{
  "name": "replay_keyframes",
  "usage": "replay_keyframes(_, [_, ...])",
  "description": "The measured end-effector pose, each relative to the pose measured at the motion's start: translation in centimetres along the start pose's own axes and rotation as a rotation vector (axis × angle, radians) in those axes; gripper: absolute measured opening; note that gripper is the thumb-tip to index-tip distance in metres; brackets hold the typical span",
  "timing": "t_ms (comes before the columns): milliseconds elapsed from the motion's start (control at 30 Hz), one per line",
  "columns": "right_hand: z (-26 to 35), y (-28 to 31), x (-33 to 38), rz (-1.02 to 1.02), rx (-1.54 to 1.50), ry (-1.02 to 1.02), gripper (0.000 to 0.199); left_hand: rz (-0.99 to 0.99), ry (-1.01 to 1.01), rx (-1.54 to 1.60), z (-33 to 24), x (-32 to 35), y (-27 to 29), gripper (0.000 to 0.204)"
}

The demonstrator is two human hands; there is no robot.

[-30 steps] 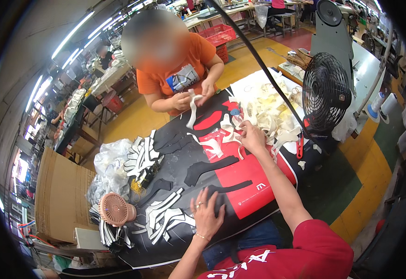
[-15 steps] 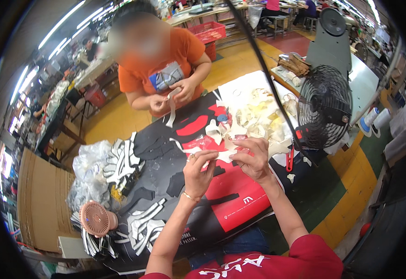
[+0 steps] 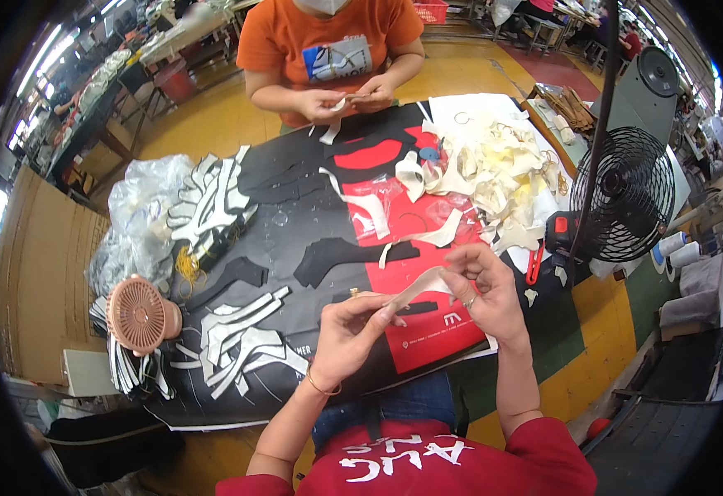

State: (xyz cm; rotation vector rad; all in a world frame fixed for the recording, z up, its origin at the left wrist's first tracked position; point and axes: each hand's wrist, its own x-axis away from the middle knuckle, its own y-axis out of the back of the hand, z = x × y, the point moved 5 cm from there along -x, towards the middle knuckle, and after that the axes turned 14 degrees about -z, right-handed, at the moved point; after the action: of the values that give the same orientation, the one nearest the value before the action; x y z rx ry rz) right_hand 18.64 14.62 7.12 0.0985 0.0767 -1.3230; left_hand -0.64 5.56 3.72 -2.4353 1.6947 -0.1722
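While both hands are raised over the near edge of the table (image 3: 213, 413), the left hand (image 3: 347, 337) and right hand (image 3: 484, 291) share one pale strip (image 3: 418, 288), each pinching an end between thumb and fingertips so that it stretches taut between them, off the surface and close under the eyes, which would suit peeling or checking it. Beneath them lies a black and red sheet (image 3: 428, 331) covering the tabletop, likely as a work mat. Cut black and white pieces (image 3: 246, 339) lie in loose groups to the left, near a small pink fan (image 3: 138, 314), while a heap of cream offcuts (image 3: 494, 165) is piled at the far right, out of the working area. A black fan (image 3: 626, 194) stands at the right edge, facing the table. Across the table a co-worker in an orange shirt (image 3: 328, 33) holds a similar strip in both hands (image 3: 345, 99), close to the chest.
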Motion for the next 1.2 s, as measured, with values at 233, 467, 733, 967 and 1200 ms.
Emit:
replay_keyframes(233, [1.7,-2.0,1.8,-0.232,0.852,0.576,0.017,-0.061,0.294,0.076,3.1,1.9,1.0,0.024])
replay_keyframes(467, [0.8,-5.7,6.1,-0.024,0.604,0.322,0.01,-0.141,-0.004,-0.144,2.8,3.4,0.0,0.027])
replay_keyframes(733, [-0.1,-5.9,6.3,-0.008,0.664,0.29,0.01,-0.096,-0.07,-0.32,1.1,3.8,-0.8,0.032])
replay_keyframes(967, [-0.4,-5.9,5.8,0.003,0.671,0.247,0.01,-0.088,-0.09,-0.344,1.0,3.3,-0.8,0.033])
replay_keyframes(1200, [-0.7,-5.8,5.7,-0.006,0.702,0.282,0.009,-0.072,-0.068,-0.359,1.1,3.6,-1.0,0.033])
